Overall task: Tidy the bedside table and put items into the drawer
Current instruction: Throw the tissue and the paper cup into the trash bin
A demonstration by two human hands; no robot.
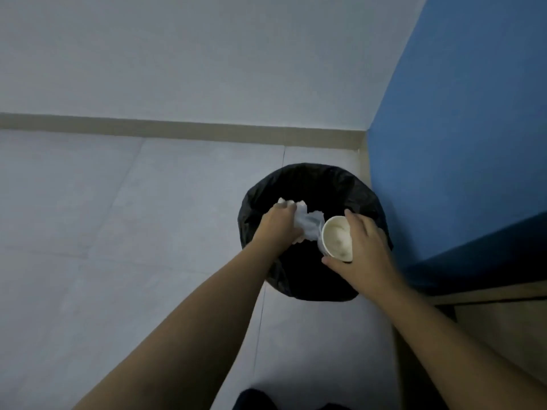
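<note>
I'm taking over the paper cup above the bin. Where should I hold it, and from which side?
Take the paper cup by its side wall just below the rim, coming from the right, as the right hand does. Its open mouth tilts up and left, and the crumpled tissue in the left hand crowds that side.

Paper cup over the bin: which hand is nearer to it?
Right. The right hand grips the paper cup over the black-lined bin; the left hand is just left of it, holding crumpled tissue.
</note>
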